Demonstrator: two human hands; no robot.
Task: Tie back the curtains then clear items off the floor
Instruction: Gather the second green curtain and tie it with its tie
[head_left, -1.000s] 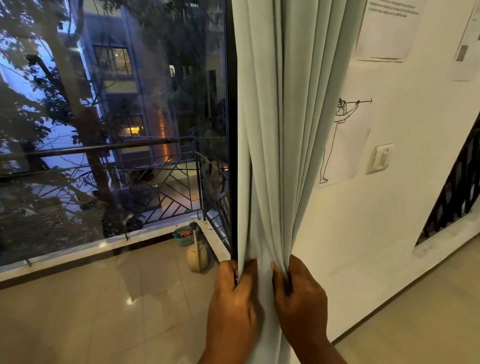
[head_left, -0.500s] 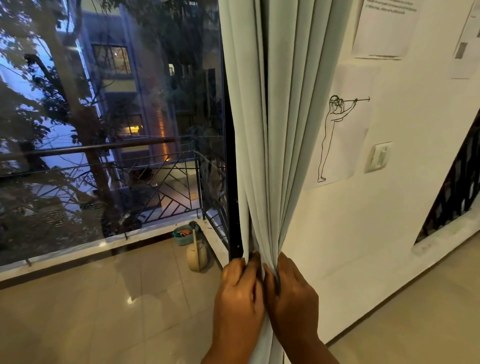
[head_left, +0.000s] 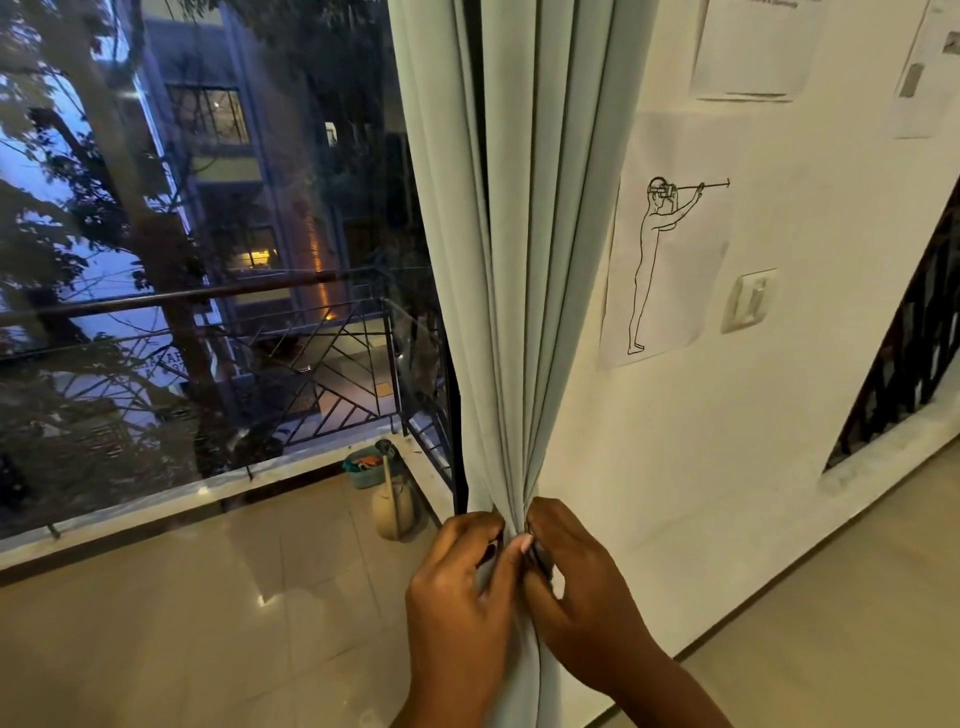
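Note:
A pale grey-green curtain hangs in tight folds at the right edge of a glass door, against the white wall. Low down the folds are gathered into a narrow bunch. My left hand grips that bunch from the left with curled fingers. From the right, my right hand pinches the same bunch, its thumb pressed against the fabric. A small dark thing shows between the fingers of my right hand; I cannot tell what it is.
Behind the glass door lies a balcony with a metal railing, a teal tub and a beige can. On the wall hang a line drawing, a switch and papers. A dark stair railing stands at right.
Both hands have closed in on the curtain, squeezing the folds into a tighter bunch. Their fingers have curled round it more than a second ago.

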